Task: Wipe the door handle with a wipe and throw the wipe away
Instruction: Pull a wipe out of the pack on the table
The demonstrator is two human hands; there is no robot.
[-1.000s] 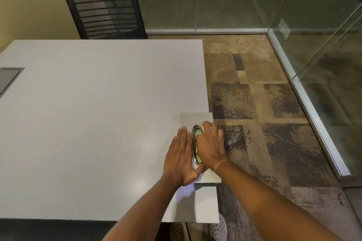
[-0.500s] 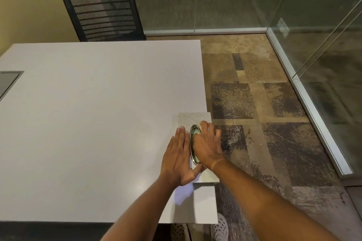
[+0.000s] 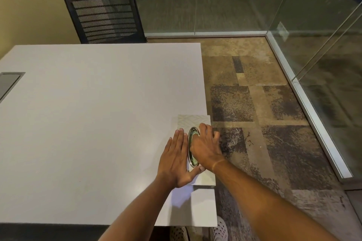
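A pale patterned wipe box (image 3: 193, 121) lies at the right edge of the white table (image 3: 98, 123). An oval opening with a shiny metal rim (image 3: 192, 137) sits in its top. My left hand (image 3: 175, 159) lies flat along the box's left side, fingers straight, thumb resting on the box's near end. My right hand (image 3: 205, 146) is cupped over the right half of the opening, with its fingers curled down over the box's right edge. No wipe shows outside the box. No door handle is in view.
A black mesh chair (image 3: 105, 13) stands at the table's far end. Glass walls with metal floor rails (image 3: 305, 96) enclose patchwork carpet (image 3: 254, 103) on the right. A grey cable hatch (image 3: 8, 82) is set in the table's left. Spotted shoes (image 3: 218, 231) show below.
Both hands stay on the box. My right fingers have slid slightly further over its right edge, and the view has shifted a little.
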